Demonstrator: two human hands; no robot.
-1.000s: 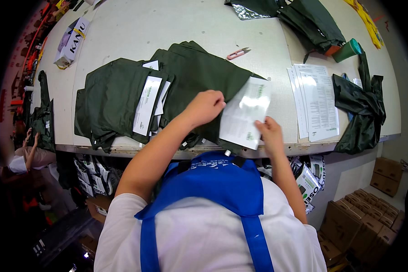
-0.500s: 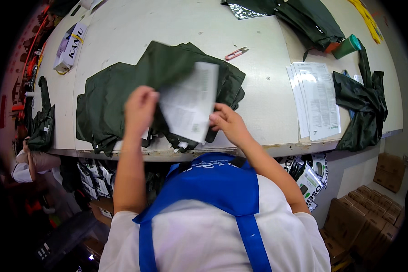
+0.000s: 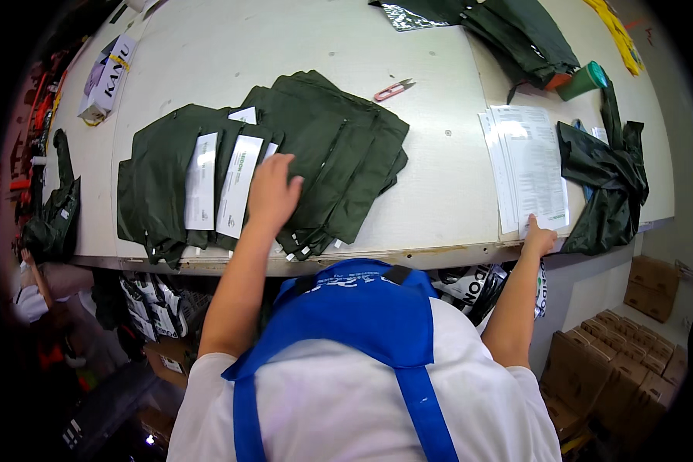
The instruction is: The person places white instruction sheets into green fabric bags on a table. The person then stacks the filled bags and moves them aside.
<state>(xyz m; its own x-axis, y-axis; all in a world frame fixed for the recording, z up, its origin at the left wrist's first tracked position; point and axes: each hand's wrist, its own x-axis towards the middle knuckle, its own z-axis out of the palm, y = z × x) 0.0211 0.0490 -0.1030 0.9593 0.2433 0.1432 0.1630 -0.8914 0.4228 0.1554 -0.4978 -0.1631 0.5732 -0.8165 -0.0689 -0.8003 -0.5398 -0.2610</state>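
Observation:
Folded dark green garments (image 3: 339,154) lie overlapping in a pile on the table, with white printed sheets (image 3: 237,185) tucked between the folds at left. My left hand (image 3: 276,191) rests over the pile beside these sheets. Its thumb and fingers are apart and nothing shows in them. At the right, my right hand (image 3: 540,237) reaches to the near edge of a stack of printed sheets (image 3: 527,162). Its index finger is stretched onto the top sheet, while the other fingers are partly hidden; no sheet is lifted.
Pink-handled thread snips (image 3: 393,90) lie beyond the pile. A green tumbler (image 3: 582,82), more dark green garments (image 3: 520,38) and a green strapped piece (image 3: 604,177) are at the right. A white box (image 3: 108,81) stands at far left. Cardboard boxes (image 3: 608,369) are stacked below right.
The sheet held between both hands now lies tucked among the garments, with a green fold turned over to the right. My right hand has moved right to the paper stack.

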